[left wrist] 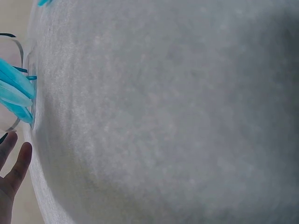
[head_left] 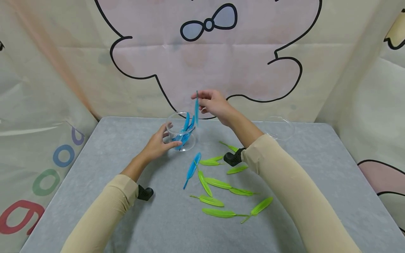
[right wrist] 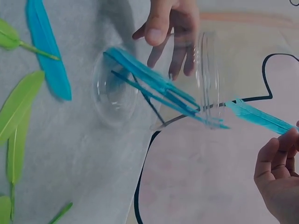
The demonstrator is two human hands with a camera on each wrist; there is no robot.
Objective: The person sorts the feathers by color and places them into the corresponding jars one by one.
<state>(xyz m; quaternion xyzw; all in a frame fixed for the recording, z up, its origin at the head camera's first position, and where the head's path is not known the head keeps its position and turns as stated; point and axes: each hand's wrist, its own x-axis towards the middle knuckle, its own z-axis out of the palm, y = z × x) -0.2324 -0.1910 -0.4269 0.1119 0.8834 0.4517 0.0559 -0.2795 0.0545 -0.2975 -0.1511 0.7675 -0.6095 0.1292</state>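
Observation:
A clear plastic jar [head_left: 189, 144] stands near the table's back edge with several blue feathers [right wrist: 145, 74] inside, some poking out above its rim. My left hand [head_left: 159, 142] holds the jar from the left, its thumb in front and its other fingers at the far side. Above the jar's right rim, my right hand [head_left: 215, 105] pinches a blue feather [head_left: 196, 111] by its quill end, tip hanging down. Another blue feather [head_left: 192, 170] lies on the table in front of the jar, close to a green feather [head_left: 204, 182].
Several green feathers [head_left: 218, 213] are scattered over the middle of the grey table [head_left: 164, 225], some beneath my right forearm. A round clear lid [head_left: 280, 128] lies at the back right. Behind the table hangs a printed cloth [head_left: 253, 70].

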